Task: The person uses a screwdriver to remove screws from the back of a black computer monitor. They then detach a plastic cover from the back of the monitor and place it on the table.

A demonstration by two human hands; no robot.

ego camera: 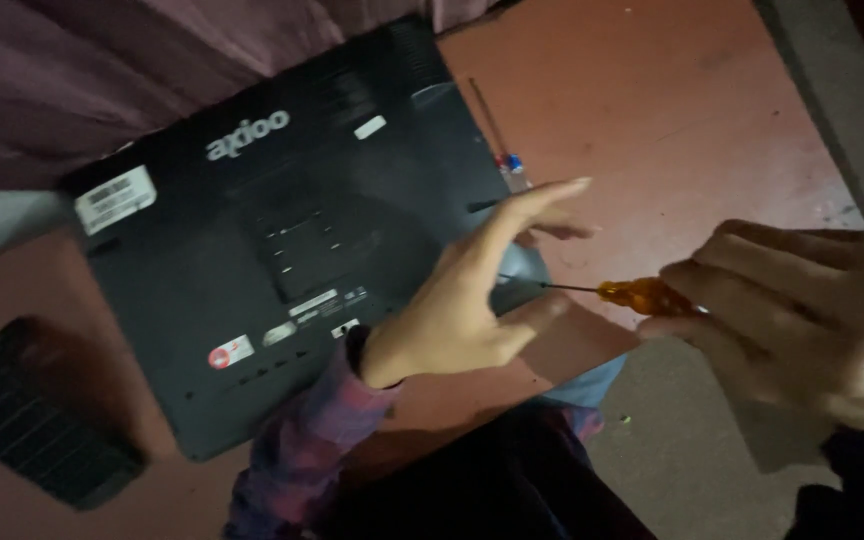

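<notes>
While gripped, screwdriver (642,295) against laptop (282,230).

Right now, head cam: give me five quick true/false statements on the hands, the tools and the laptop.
1. The right hand grips an orange-handled screwdriver. True.
2. The laptop lies screen up and open. False: it lies closed, black underside up.
3. The left hand rests at the laptop's near right corner. True.
4. A second screwdriver lies on the reddish floor beyond the laptop. True.
5. The left hand holds the black ribbed block. False: that lies apart, untouched.
</notes>
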